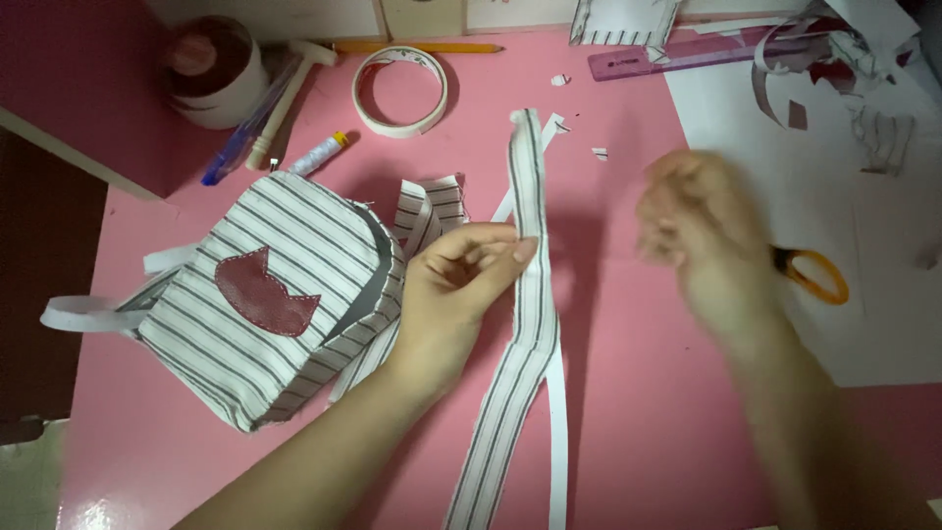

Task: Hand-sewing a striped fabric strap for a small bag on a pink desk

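Left hand: pinches the striped fabric strip near mid-length.
Strip: lies lengthwise on the pink table, just right of the striped pouch.
Right hand: blurred (grip unreadable), right of strip.
Advice: probably hold the strip flat.

Bare pink table is left open at the near edge. The left is blocked by a striped bag, the far edge by a tape roll, and the middle is crossed by a striped strap.

The right hand is a motion blur, its grip unreadable. It hides most of the scissors. The striped strap runs off the worktop's near edge.
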